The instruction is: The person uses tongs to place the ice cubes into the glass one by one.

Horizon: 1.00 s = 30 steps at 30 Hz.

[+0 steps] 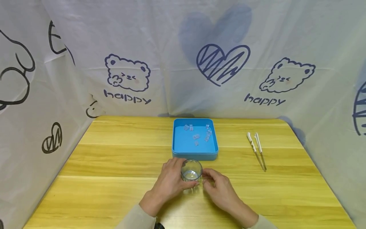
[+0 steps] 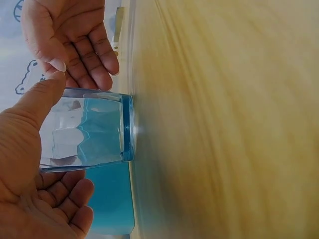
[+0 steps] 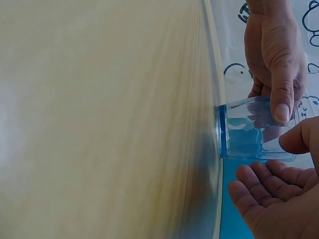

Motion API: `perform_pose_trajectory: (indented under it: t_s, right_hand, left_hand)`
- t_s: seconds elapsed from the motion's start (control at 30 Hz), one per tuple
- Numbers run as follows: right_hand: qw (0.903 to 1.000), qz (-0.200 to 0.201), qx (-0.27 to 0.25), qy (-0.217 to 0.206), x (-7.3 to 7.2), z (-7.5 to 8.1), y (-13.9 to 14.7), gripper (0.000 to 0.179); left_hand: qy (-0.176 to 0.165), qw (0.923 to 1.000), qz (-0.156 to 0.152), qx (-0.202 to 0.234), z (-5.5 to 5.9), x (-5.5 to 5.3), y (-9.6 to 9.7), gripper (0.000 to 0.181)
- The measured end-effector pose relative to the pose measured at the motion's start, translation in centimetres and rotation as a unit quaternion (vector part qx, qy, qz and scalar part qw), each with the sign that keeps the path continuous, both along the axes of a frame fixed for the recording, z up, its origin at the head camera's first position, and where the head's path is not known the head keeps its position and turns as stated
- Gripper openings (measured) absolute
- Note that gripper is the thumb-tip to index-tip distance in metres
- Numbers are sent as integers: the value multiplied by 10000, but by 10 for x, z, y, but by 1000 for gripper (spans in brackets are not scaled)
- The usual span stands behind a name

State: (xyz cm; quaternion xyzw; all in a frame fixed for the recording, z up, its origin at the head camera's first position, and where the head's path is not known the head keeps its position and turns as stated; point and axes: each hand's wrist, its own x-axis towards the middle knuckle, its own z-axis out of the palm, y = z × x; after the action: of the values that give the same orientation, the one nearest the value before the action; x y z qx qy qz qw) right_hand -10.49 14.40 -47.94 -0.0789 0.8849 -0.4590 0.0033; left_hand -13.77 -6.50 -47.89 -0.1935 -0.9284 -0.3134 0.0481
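A clear drinking glass [image 1: 191, 170] stands upright at the front of the blue tray, its thick base right at the tabletop in both wrist views. My left hand [image 1: 169, 178] grips it from the left side, thumb across the near face and fingers round the far face. On the other side is my right hand [image 1: 221, 190], its thumb and fingertips right at the glass wall. The right fingers [image 3: 269, 184] are loosely bent and spread apart from the thumb. Inside, the glass shows only its faceted bottom.
Behind the glass sits a square blue tray [image 1: 195, 156] with several small clear cubes [image 1: 196, 136] scattered in it. White-handled metal tongs [image 1: 258, 151] lie to the right on the wooden table [image 1: 114, 159]. A white printed curtain [image 1: 168, 63] hangs behind and at both sides.
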Motion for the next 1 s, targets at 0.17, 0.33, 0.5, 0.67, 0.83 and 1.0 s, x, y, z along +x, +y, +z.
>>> perform_pose_trajectory:
  t_s: [0.17, 0.33, 0.5, 0.67, 0.83, 1.0]
  right_hand:
    - [10000, -19, 25, 31, 0, 0, 1, 31]
    - [9999, -28, 13, 117, -1, 0, 3, 31]
    - [9997, -149, 47, 170, -4, 2, 8, 29]
    - [9988, -336, 201, 293, -8, 3, 17, 26]
    - [9977, -442, 321, 403, -13, 4, 28, 26]
    - [9975, -469, 361, 391, -18, 7, 38, 27]
  left_hand:
    - [-50, 10000, 14, 31, 0, 1, 0, 82]
    - [8, 10000, 5, 36, 0, 1, 0, 82]
    - [17, 10000, 42, -8, 0, 1, -1, 83]
    - [-71, 10000, 49, 15, 1, 2, 1, 83]
    - [-30, 10000, 48, -9, 1, 2, 1, 83]
    - [70, 9999, 48, -107, 2, 2, 0, 82]
